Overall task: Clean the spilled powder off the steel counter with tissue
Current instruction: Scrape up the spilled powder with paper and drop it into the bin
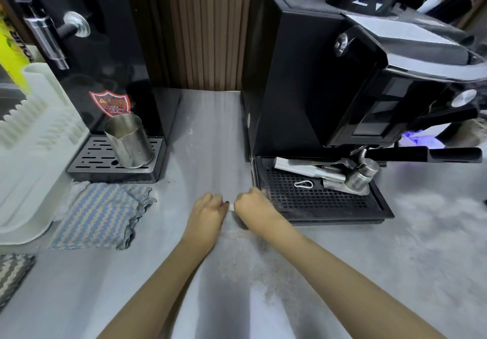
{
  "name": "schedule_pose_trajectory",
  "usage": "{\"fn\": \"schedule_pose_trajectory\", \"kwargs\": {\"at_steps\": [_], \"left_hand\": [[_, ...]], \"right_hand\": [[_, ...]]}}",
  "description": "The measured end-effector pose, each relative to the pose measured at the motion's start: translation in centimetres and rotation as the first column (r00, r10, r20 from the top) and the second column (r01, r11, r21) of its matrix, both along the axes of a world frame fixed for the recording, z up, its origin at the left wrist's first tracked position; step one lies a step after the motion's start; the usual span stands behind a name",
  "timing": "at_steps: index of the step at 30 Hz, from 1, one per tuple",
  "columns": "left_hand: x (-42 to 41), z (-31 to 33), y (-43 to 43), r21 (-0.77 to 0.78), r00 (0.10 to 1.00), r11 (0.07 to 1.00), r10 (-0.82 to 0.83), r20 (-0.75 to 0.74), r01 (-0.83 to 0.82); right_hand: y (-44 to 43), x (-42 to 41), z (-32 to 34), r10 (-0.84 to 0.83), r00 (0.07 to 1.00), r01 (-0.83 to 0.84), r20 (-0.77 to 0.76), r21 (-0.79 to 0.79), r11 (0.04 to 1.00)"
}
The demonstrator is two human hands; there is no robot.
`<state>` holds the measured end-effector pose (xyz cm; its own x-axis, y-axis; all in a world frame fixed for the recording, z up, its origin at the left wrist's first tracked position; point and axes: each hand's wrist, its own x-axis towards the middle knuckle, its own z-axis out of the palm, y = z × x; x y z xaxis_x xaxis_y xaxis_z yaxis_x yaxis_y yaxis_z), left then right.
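Note:
Both my hands meet over the steel counter [210, 138], just left of the espresso machine's drip tray. My left hand [209, 213] and my right hand [251, 207] have curled fingers and together pinch a small white piece of tissue [231, 207], of which only a sliver shows between them. Brownish spilled powder [266, 278] lies scattered on the counter below my right forearm, with a thin line of it [233, 237] just under my hands.
A black espresso machine [329, 80] with a perforated drip tray [324, 201] stands right, portafilter and tools on it. Left are a black dispenser [100, 49] with a steel cup [129, 141], a striped cloth [102, 215] and a white rack [31, 141].

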<state>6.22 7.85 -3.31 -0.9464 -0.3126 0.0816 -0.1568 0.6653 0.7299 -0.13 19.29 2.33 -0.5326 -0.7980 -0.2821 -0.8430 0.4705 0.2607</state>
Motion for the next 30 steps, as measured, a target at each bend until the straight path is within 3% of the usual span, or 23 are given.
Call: {"fn": "schedule_pose_trajectory", "kwargs": {"at_steps": [4, 6, 8, 10, 13, 17, 19, 23, 25, 26, 28, 30], "left_hand": [[5.2, -1.0, 1.7, -0.166, 0.988, 0.977, -0.146, -0.056, 0.135], [6.6, -1.3, 2.1, -0.185, 0.974, 0.962, -0.217, -0.064, 0.202], [6.3, -0.6, 1.5, -0.227, 0.965, 0.946, -0.253, -0.069, 0.231], [4.5, 0.2, 0.4, -0.200, 0.975, 0.964, -0.197, -0.098, 0.175], [0.6, 1.2, -1.3, -0.154, 0.996, 0.988, -0.040, -0.076, 0.028], [-1.7, 0.8, -1.4, -0.188, 0.999, 0.981, -0.047, 0.006, 0.047], [-1.1, 0.2, -1.5, -0.264, 0.992, 0.957, -0.126, -0.003, 0.121], [2.8, -0.1, -0.2, -0.180, 0.981, 0.966, -0.193, -0.027, 0.185], [4.6, -0.7, 0.0, -0.310, 0.967, 0.925, -0.249, -0.059, 0.220], [4.8, -0.5, 0.0, -0.296, 0.958, 0.918, -0.284, -0.028, 0.264], [4.0, 0.1, -0.6, -0.196, 0.965, 0.948, -0.261, -0.038, 0.249], [2.0, 1.1, -1.8, -0.251, 0.981, 0.953, -0.187, -0.053, 0.168]], "right_hand": [[2.7, 4.5, 0.6, 0.055, 0.998, -0.054, 0.023, -0.041, 0.998], [3.4, 5.9, 0.8, 0.048, 0.994, -0.044, 0.094, -0.045, 0.998], [3.2, 6.1, 1.1, 0.052, 0.996, -0.050, 0.067, -0.035, 0.998], [2.0, 4.9, 1.0, 0.045, 0.998, -0.046, 0.047, 0.020, 0.999], [-0.1, 1.7, 0.4, -0.008, 0.999, 0.007, -0.050, -0.036, 0.999], [-0.8, -0.2, -0.2, -0.059, 0.996, 0.054, -0.071, -0.069, 0.996], [-0.4, 0.5, -0.3, -0.059, 0.998, 0.056, -0.033, -0.064, 0.996], [2.1, 3.9, -0.3, -0.024, 0.999, 0.026, 0.033, -0.080, 0.996], [3.2, 5.2, -0.4, -0.002, 0.992, 0.007, 0.125, -0.041, 0.999], [3.5, 5.2, -0.6, -0.006, 0.981, 0.010, 0.194, -0.021, 1.000], [3.1, 4.1, 0.4, -0.059, 0.962, 0.087, 0.268, -0.094, 0.992], [1.8, 2.2, 1.3, -0.124, 0.956, 0.181, 0.265, -0.202, 0.963]]}}
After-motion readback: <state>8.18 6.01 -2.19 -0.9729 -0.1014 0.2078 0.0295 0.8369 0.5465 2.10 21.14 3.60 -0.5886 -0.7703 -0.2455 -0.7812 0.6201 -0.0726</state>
